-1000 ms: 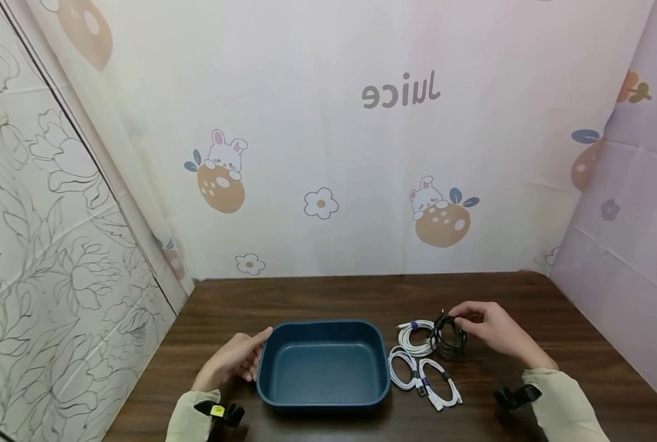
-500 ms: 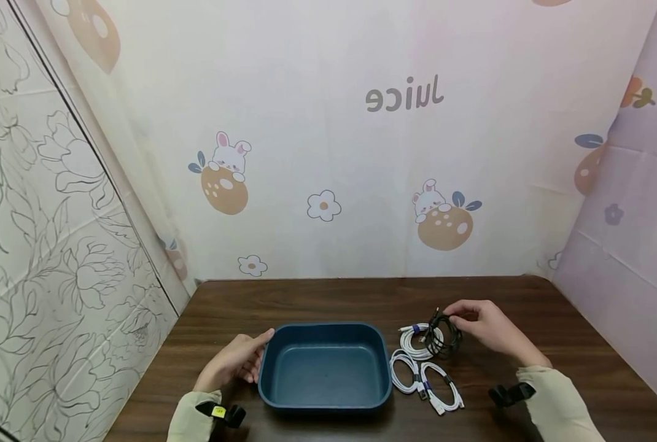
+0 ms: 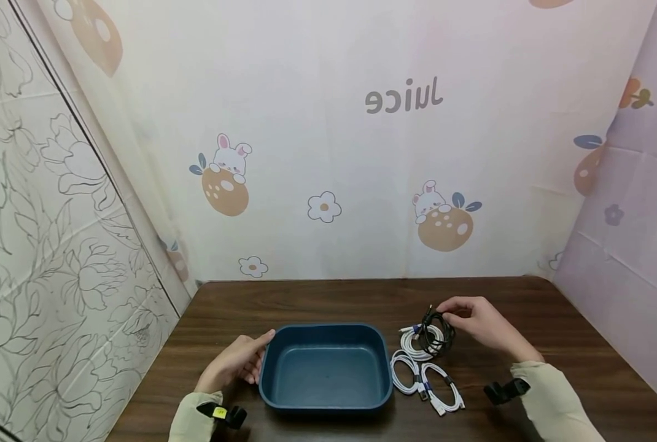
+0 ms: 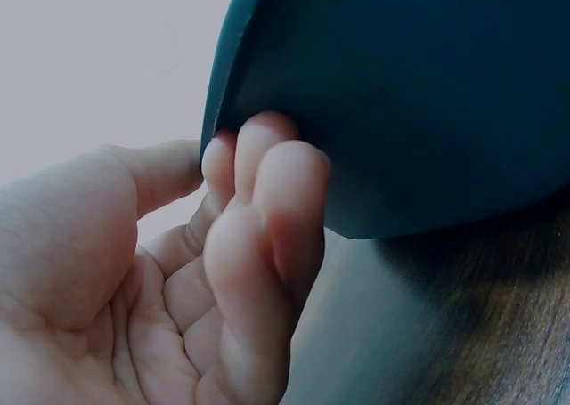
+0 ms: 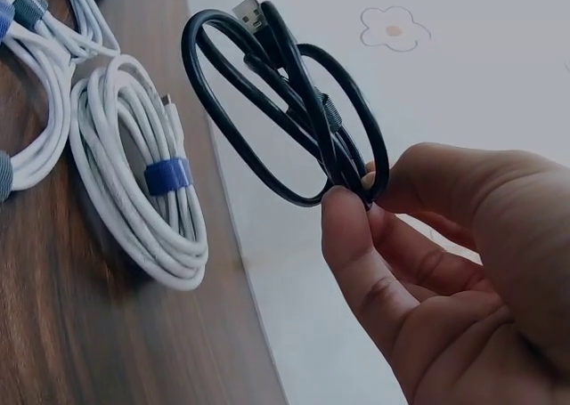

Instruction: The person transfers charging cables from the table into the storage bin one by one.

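Note:
My left hand grips the left side of a dark blue rectangular tray, thumb at its rim and fingers curled against its outer wall. The left wrist view shows the fingertips at the wall from below. To the right, my right hand pinches a coiled black USB cable between thumb and fingers. The coil hangs off the table, its metal USB plug pointing up in the right wrist view. In the head view it overlaps a white coiled cable tied with a blue strap.
Two more white coiled cables, one nearer the tray and one to its right, lie on the brown wooden table beside the tray's right side. Behind the table hangs a printed curtain; a floral panel stands at the left.
My right hand has moved left with the black cable, which now overlaps more of the upper white coil. The left hand and the tray hold their place.

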`<state>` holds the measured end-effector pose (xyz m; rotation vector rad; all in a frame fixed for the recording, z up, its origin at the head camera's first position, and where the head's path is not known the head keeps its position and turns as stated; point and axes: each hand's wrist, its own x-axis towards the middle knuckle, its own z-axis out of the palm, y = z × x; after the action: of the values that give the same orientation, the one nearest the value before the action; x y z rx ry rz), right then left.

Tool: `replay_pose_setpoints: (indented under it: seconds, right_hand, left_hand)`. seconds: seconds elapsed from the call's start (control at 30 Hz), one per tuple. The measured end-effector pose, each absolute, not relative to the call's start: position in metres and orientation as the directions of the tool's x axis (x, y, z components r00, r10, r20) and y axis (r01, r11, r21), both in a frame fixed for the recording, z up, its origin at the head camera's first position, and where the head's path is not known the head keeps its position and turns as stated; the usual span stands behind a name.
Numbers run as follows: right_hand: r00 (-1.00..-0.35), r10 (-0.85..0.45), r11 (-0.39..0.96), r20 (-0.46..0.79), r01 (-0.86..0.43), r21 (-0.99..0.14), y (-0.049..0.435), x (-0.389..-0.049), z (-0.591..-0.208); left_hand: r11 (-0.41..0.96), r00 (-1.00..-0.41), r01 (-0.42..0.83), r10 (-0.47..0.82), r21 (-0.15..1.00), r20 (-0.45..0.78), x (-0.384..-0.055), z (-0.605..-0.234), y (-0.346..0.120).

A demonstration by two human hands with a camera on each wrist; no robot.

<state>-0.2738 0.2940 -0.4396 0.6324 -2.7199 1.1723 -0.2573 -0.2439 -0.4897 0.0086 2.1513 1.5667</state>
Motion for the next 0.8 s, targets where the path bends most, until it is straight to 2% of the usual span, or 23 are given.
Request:
replay_pose_setpoints:
  seconds: [0.33, 0.8]
  right_hand:
    - [-0.909, -0.340, 0.591, 0.241, -0.406, -0.697, 0.284, -0.279, -0.435]
    - [-0.901, -0.381, 0.613, 0.210, -0.416, -0.671, 0.272, -0.283, -0.420]
  left_hand:
    - [0.346, -0.884, -0.270, 0.280, 0.898, -0.374, -0.256, -0.488, -0.244]
    - [0.339, -0.883, -0.274, 0.281, 0.900, -0.375, -0.256, -0.489, -0.244]
